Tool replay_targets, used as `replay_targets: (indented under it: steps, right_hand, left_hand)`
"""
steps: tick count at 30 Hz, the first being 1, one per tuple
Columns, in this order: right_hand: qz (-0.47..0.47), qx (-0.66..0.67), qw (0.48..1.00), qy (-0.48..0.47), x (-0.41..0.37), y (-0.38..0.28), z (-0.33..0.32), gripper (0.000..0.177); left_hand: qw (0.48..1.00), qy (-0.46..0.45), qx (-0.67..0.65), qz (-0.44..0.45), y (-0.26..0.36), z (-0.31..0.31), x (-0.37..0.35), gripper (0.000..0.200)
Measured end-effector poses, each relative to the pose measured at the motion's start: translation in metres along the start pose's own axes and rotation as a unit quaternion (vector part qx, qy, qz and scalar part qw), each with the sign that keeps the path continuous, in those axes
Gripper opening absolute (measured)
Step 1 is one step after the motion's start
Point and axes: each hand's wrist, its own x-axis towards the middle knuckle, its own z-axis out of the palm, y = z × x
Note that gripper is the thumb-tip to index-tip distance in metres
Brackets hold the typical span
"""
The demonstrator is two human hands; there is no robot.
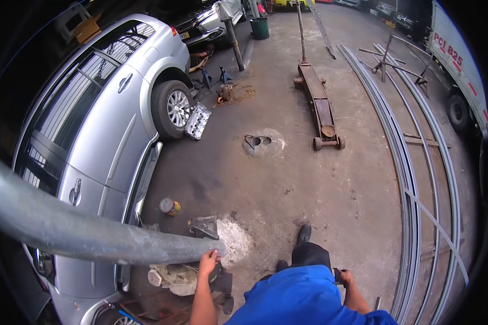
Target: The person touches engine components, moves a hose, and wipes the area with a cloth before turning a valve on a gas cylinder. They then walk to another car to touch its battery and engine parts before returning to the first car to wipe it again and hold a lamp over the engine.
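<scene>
Fingers (213,254) of the left hand (208,263) hook the near end of a long grey steel pipe (92,230) stretching leftward from them. It looks heavy, rigid and smooth, best gripped at its rim. The right hand (346,278) is clenched on something dark.

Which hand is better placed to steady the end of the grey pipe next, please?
Probably left. The left hand touches the end of the grey pipe. The right hand is across the body, closed around a dark object, apart from the pipe.
</scene>
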Motion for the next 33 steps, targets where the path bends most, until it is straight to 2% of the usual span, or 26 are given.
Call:
replay_targets:
  steps: [2, 3, 5, 8, 9, 10, 11, 13, 15, 16, 18, 20, 22, 25, 27, 29, 30, 32, 33]
  right_hand:
    - [-0.047, -0.061, 0.996, -0.043, 0.040, -0.014, -0.002, 0.027]
    - [-0.087, -0.085, 0.991, -0.064, 0.065, -0.024, -0.003, 0.027]
    - [0.069, 0.025, 0.997, -0.035, 0.088, -0.127, -0.011, 0.031]
    - [0.041, 0.057, 0.997, -0.025, 0.177, -0.215, -0.027, 0.032]
    - [0.020, 0.037, 0.998, -0.038, 0.217, -0.236, -0.034, 0.031]
    - [-0.002, 0.018, 0.999, -0.051, 0.257, -0.256, -0.040, 0.031]
    - [0.129, 0.052, 0.990, -0.029, 0.268, -0.331, -0.052, 0.034]
    - [0.056, 0.012, 0.997, -0.053, 0.363, -0.392, -0.072, 0.036]
    - [-0.029, -0.065, 0.996, -0.048, 0.414, -0.509, -0.093, 0.031]
    - [-0.082, -0.110, 0.990, -0.031, 0.438, -0.570, -0.101, 0.030]
    - [-0.238, -0.215, 0.947, 0.031, 0.482, -0.688, -0.113, 0.031]
    - [-0.379, -0.293, 0.874, 0.086, 0.498, -0.809, -0.121, 0.033]
    - [-0.418, -0.308, 0.846, 0.121, 0.477, -0.925, -0.120, 0.033]
    - [-0.429, -0.289, 0.852, 0.086, 0.535, -1.038, -0.116, 0.034]
    - [-0.408, -0.266, 0.871, 0.066, 0.579, -1.089, -0.113, 0.033]
    - [-0.359, -0.257, 0.896, 0.046, 0.623, -1.118, -0.109, 0.033]
    - [-0.332, -0.265, 0.904, 0.049, 0.652, -1.118, -0.110, 0.033]
    - [-0.312, -0.323, 0.893, 0.030, 0.686, -1.111, -0.120, 0.040]
    - [-0.272, -0.327, 0.905, 0.002, 0.691, -1.112, -0.127, 0.042]
  left_hand:
    - [1.000, 0.020, -0.007, -0.011, 0.033, -0.005, 0.049, 0.033]
    - [0.999, 0.030, -0.029, -0.023, 0.029, -0.005, 0.079, 0.032]
    - [0.993, 0.059, -0.065, -0.080, 0.020, 0.010, 0.126, 0.029]
    - [0.977, 0.053, -0.081, -0.190, 0.013, 0.054, 0.156, 0.027]
    - [0.972, 0.033, -0.047, -0.230, 0.015, 0.072, 0.162, 0.029]
    - [0.956, 0.028, -0.085, -0.280, 0.028, 0.094, 0.161, 0.028]
    - [0.959, -0.034, -0.081, -0.268, 0.040, 0.109, 0.164, 0.023]
    - [0.976, -0.031, -0.109, -0.187, 0.074, 0.143, 0.191, 0.024]
    - [0.984, -0.026, -0.134, -0.117, 0.107, 0.170, 0.188, 0.028]
    - [0.984, -0.025, -0.134, -0.113, 0.125, 0.181, 0.197, 0.029]
    - [0.983, -0.032, -0.125, -0.129, 0.160, 0.199, 0.228, 0.031]
    - [0.982, -0.040, -0.118, -0.139, 0.188, 0.213, 0.272, 0.033]
    - [0.982, -0.040, -0.112, -0.146, 0.211, 0.222, 0.325, 0.035]
    - [0.985, -0.033, -0.093, -0.141, 0.250, 0.228, 0.425, 0.039]
    - [0.985, -0.024, -0.083, -0.147, 0.280, 0.225, 0.496, 0.041]
    - [0.965, -0.043, -0.133, -0.222, 0.323, 0.203, 0.568, 0.036]
    - [0.924, -0.044, -0.181, -0.333, 0.348, 0.191, 0.602, 0.035]
    - [0.933, -0.014, -0.158, -0.322, 0.403, 0.174, 0.663, 0.037]
    - [0.940, 0.003, -0.146, -0.309, 0.433, 0.164, 0.701, 0.038]
